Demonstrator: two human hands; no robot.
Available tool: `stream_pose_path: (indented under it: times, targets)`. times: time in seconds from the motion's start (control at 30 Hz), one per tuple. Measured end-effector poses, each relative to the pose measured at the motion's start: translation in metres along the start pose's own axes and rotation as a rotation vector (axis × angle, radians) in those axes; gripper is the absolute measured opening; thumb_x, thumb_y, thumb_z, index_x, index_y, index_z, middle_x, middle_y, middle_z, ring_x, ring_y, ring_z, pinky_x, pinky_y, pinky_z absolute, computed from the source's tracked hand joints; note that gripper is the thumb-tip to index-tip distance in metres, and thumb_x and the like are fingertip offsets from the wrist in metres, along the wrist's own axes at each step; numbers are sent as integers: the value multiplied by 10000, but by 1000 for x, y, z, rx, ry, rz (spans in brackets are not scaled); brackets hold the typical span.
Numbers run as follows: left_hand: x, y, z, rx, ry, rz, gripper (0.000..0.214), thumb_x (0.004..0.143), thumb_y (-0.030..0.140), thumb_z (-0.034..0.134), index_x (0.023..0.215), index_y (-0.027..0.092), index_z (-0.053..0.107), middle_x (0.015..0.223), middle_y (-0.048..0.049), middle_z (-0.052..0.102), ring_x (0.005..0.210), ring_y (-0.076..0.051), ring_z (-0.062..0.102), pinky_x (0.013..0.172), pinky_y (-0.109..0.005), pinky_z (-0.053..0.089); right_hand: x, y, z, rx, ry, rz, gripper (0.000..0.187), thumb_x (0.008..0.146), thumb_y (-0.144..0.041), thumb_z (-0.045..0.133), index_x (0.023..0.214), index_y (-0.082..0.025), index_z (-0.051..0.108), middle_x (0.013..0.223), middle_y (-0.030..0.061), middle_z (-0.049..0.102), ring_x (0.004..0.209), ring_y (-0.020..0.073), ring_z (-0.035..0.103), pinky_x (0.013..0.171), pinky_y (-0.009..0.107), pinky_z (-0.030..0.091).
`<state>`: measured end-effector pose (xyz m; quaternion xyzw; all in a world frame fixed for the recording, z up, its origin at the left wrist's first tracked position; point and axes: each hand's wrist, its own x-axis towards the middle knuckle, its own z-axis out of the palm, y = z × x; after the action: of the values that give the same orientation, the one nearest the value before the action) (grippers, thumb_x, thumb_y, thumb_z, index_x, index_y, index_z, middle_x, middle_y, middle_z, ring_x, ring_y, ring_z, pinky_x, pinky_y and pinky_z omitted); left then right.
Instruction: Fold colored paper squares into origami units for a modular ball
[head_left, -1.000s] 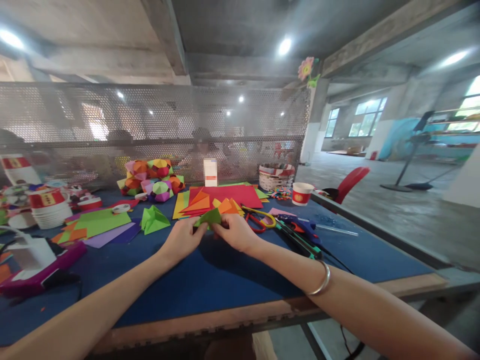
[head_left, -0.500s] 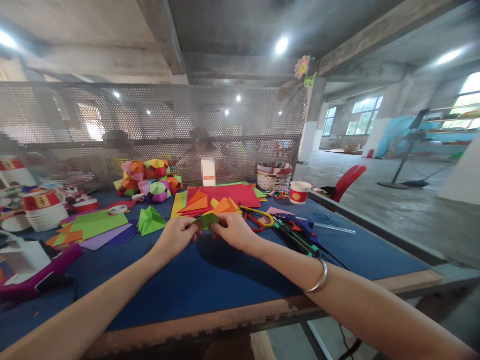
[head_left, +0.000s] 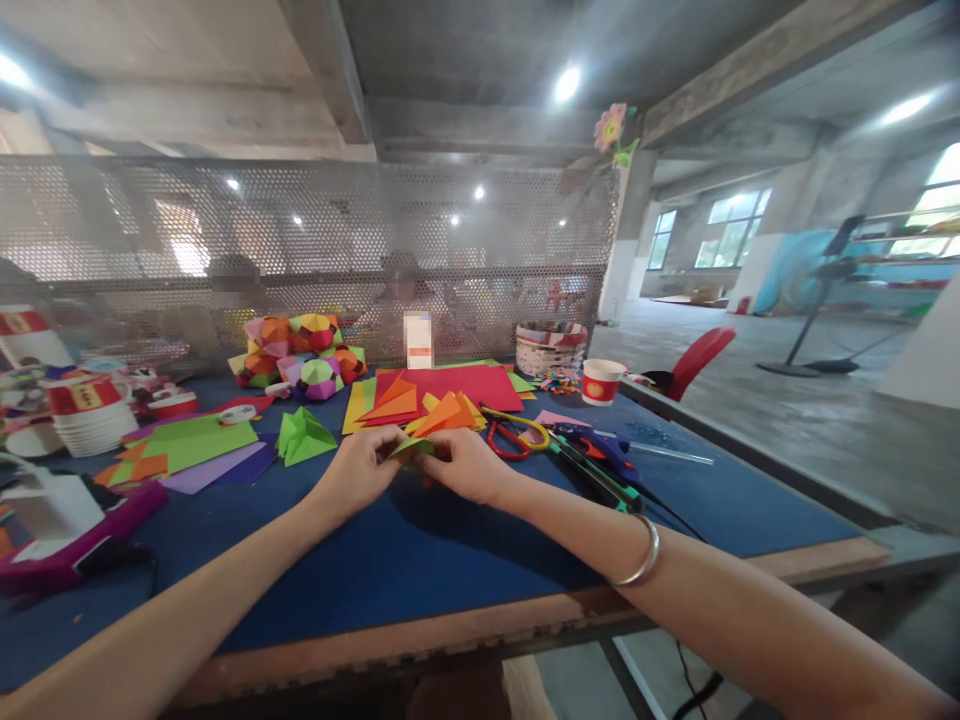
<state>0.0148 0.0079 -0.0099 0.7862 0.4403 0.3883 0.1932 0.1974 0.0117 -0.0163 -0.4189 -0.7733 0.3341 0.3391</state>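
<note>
Presumably light and easily creased, the green paper [head_left: 412,451] near the frame's centre suits a gentle hold at its edges, where left hand [head_left: 365,468] and right hand [head_left: 470,467] pinch it.

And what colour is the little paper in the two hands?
The paper is green; the head view shows it best.

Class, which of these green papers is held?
The small green piece pinched between left hand and right hand; the folded green paper and flat green sheets rest unheld.
</note>
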Motion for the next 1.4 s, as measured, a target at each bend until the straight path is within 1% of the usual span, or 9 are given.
stream_pose_path:
  times: [0.17,0.37,0.6,0.73,0.97,1.13,1.2,1.3,1.4]
  targets:
    - [0,3,-2,-142,61,-53,170,566,152,526,635,178,680,595,7,651,606,-150,566,593,-248,415,0,-1,3,122,-48,60,253,874,-213,688,643,-176,592,604,-7,646,545,111,537,559,223,396]
    - [3,9,1,-240,22,-289,115,605,294,650,619,180,657,487,44,558,460,-116,473,489,-243,362,-1,-2,2,57,36,7,250,875,-153,634,626,-174,623,618,1,656,583,119,554,575,228,389]
    - [3,11,-3,-298,38,-351,131,529,281,708,572,181,636,489,34,599,460,-103,496,495,-230,400,-2,-5,1,0,61,26,228,878,-184,652,651,-175,629,620,-16,643,593,120,553,613,240,396]
    - [3,7,-1,-271,-8,-417,197,610,369,711,633,183,650,509,20,615,450,-122,521,473,-241,410,-1,-4,-1,-123,36,11,329,906,-226,630,589,-176,558,565,-26,571,556,108,489,580,245,342]
    - [0,1,-6,243,79,-170,282,827,336,558,592,196,625,468,11,565,462,-140,499,514,-269,352,1,-4,-4,-248,110,-16,363,899,-281,650,580,-176,511,568,-33,525,581,109,485,596,246,329]
    - [1,-2,-13,333,45,-163,261,847,310,565,634,190,656,509,6,594,496,-156,540,546,-280,394,2,-5,-5,-295,105,-2,306,896,-264,666,618,-160,591,605,-16,578,610,118,515,618,248,350]
    - [1,-4,-14,379,109,-41,146,812,290,614,798,185,714,648,-12,674,599,-182,609,611,-293,447,2,-3,-5,-302,95,8,279,889,-250,680,634,-155,617,602,-16,581,606,116,512,620,245,356]
    - [0,-5,-13,367,146,216,295,801,231,610,1078,199,707,915,-46,737,797,-208,674,743,-318,514,2,1,-3,-302,71,-9,263,871,-238,706,635,-154,629,594,-19,582,597,109,510,605,238,351]
    - [0,-4,-16,393,48,328,242,845,164,507,967,212,710,956,-58,736,885,-210,689,799,-318,525,2,5,-2,-264,58,-36,273,881,-294,715,656,-156,646,613,-17,604,600,106,517,583,235,341]
